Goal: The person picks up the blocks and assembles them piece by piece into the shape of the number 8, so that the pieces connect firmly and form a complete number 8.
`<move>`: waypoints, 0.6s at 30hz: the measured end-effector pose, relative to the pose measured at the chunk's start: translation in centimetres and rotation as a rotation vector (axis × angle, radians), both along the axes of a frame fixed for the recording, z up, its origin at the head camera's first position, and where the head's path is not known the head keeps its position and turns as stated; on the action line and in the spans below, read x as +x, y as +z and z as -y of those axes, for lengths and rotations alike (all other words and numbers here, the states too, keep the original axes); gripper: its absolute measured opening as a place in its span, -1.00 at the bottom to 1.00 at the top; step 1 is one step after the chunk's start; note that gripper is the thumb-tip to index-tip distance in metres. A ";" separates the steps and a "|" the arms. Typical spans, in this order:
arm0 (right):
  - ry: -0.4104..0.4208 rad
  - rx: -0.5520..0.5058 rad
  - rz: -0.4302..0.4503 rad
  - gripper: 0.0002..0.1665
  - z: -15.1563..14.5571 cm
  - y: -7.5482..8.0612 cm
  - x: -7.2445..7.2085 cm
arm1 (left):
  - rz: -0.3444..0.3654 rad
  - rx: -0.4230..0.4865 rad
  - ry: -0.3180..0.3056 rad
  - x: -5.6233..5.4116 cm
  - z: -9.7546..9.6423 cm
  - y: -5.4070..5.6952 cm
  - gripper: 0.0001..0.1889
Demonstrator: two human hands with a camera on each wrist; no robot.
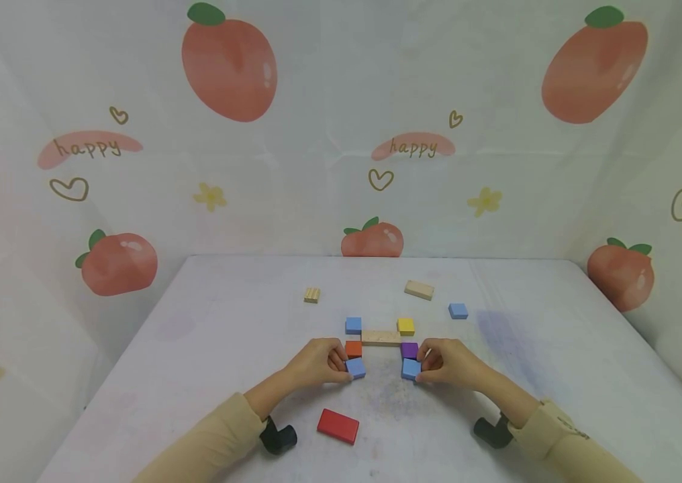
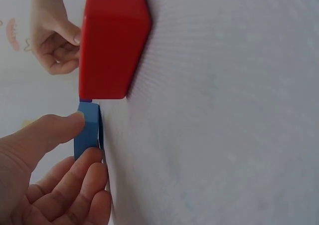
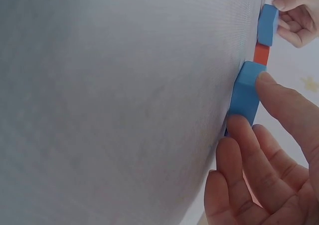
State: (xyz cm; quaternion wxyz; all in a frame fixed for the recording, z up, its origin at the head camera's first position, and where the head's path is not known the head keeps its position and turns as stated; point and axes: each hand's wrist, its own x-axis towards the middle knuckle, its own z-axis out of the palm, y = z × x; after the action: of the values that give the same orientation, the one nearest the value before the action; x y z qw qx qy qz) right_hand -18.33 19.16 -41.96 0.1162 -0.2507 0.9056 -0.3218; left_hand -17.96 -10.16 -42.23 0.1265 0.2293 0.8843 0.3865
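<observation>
My left hand (image 1: pixel 320 363) pinches a blue block (image 1: pixel 356 367) between thumb and fingers, just in front of an orange-red block (image 1: pixel 353 349); the blue block sits slightly turned. Across from it, my right hand (image 1: pixel 448 363) pinches another blue block (image 1: pixel 411 369) in front of a purple block (image 1: pixel 409 351). Behind these lie a third blue block (image 1: pixel 353 325) on the left and a yellow block (image 1: pixel 405 327) on the right. A long plain wooden block (image 1: pixel 380 338) spans the space between the two columns. Both wrist views show thumb and fingertips on the blue blocks (image 2: pixel 87 130) (image 3: pixel 245 93).
A red rectangular block (image 1: pixel 337 426) lies near the front, close to the left forearm. Farther back are a striped wooden block (image 1: pixel 312 295), a plain wooden block (image 1: pixel 419 290) and a blue block (image 1: pixel 458 310). A patterned cloth (image 1: pixel 317 201) hangs behind the white table (image 1: pixel 226 315).
</observation>
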 end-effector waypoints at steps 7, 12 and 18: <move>-0.002 0.002 0.011 -0.67 0.0 0.0 0.0 | -0.014 0.000 0.007 0.0 -0.1 -0.1 -0.75; -0.002 -0.002 0.007 -0.66 0.0 0.0 0.0 | -0.022 -0.001 0.013 -0.1 -0.1 -0.3 -0.76; 0.001 0.001 0.000 -0.67 0.0 0.0 0.0 | -0.020 -0.010 0.027 -0.1 0.0 -0.3 -0.76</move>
State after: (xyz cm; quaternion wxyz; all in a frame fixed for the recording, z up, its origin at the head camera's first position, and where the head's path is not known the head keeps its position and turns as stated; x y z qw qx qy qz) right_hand -18.32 19.14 -41.97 0.1166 -0.2510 0.9056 -0.3215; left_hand -18.05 -10.12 -42.56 0.1135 0.2205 0.8904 0.3816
